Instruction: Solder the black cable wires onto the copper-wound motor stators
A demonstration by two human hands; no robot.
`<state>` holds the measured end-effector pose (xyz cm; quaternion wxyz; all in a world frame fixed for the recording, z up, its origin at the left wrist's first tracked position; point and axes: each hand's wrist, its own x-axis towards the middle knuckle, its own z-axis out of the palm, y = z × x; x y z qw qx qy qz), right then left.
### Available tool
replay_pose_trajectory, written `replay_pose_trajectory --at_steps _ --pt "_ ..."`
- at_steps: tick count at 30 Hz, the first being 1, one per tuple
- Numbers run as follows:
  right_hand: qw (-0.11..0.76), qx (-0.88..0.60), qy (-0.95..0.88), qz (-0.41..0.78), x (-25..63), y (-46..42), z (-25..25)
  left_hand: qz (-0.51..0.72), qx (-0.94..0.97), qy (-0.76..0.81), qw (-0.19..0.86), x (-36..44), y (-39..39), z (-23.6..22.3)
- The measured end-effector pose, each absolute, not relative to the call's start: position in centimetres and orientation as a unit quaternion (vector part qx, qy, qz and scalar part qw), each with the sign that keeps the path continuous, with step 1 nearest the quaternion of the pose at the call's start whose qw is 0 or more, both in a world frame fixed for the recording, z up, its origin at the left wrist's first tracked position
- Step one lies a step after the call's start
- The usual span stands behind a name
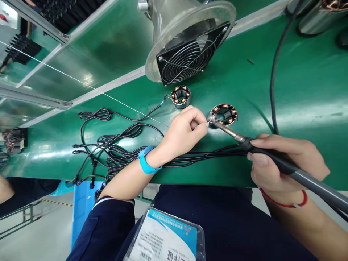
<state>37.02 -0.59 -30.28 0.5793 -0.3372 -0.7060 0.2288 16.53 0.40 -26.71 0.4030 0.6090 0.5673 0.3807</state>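
Note:
My right hand (pixel 285 168) grips a soldering iron (pixel 277 159) by its dark handle. Its tip meets the left rim of a motor stator (pixel 223 114) with copper windings, which lies on the green bench. Close to that tip, my left hand (pixel 187 128) pinches a thin wire between thumb and forefinger. Whether the wire belongs to a cable or is solder, I cannot tell. A long pale strand (pixel 108 95) runs from the upper left to behind this hand. Just beyond my left hand sits a second stator (pixel 181 96), joined to a black cable (pixel 136 119).
Coiled black cables (pixel 116 154) lie along the bench's near left part. A fan with a wire guard (pixel 190 59) in a metal hood stands at the back. At right, a dark cord (pixel 274 79) hangs down. A blue bin (pixel 87 203) and another person's arm (pixel 5 190) are at lower left.

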Motion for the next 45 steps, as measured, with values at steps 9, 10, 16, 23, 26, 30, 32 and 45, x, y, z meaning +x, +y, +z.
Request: replay_pose_trajectory --at_steps 9,10,16,23,26,30,32,45 --pt "0.572 -0.349 -0.703 0.239 37.0 -0.7 -30.1 0.394 0.573 0.57 0.438 16.5 0.3 -27.0" --pt "0.573 -0.344 -0.703 0.245 37.0 -0.7 -30.1 0.394 0.572 0.57 0.439 16.5 0.3 -27.0" --pt "0.571 -0.334 -0.713 0.232 37.1 -0.6 -30.1 0.396 0.563 0.569 0.449 16.5 0.4 -26.9" --pt "0.59 -0.318 -0.711 0.212 37.0 -0.2 -30.3 0.393 0.565 0.575 0.442 16.6 0.4 -26.9" --pt "0.585 -0.324 -0.715 0.203 36.5 0.1 -29.7 0.393 0.565 0.576 0.441 16.6 0.5 -27.0" --pt "0.521 -0.345 -0.742 0.241 35.8 0.2 -28.3 0.392 0.563 0.581 0.438 16.6 0.5 -27.1" --pt "0.501 -0.361 -0.746 0.251 35.4 0.2 -27.7 0.391 0.557 0.583 0.443 16.5 0.5 -27.1" --pt "0.415 -0.403 -0.784 0.225 33.9 1.5 -27.9 0.388 0.52 0.595 0.474 16.7 0.7 -26.5"
